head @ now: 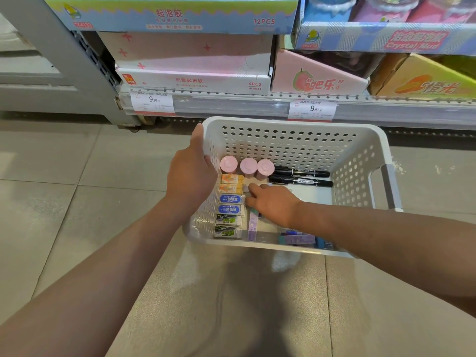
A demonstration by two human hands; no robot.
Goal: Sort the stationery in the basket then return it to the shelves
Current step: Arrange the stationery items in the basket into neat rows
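The white perforated basket [288,140] sits on the tiled floor at the centre of the frame, just in front of the bottom shelf [257,105]. Inside it the stationery is largely grouped already: a column of boxed erasers [230,207] runs down the left wall, orange at the top, blue in the middle, green at the bottom; three pink round-capped tubs [247,166] stand in a row along the far side, and two black markers [301,177] lie side by side just right of them. Near the lower edge lie a purple strip-shaped pack [253,226] and some blue and purple packs [296,238], not yet squared up.

The left hand [192,176] clasps the basket's left rim, thumb over the top and fingers outside the wall, steadying it. The right hand [270,204] reaches in from the right, palm down, fingers loosely together and extended toward the eraser column; whether the fingertips pinch anything I cannot tell, as the hand hides what is under it.

The step in hand looks like tidying the last loose pieces. To do it well, keep the left grip firm so the basket does not slide, nudge items with flat fingers rather than lifting across the neat rows, and keep the wrist clear of the upright tubs, which would topple easily.
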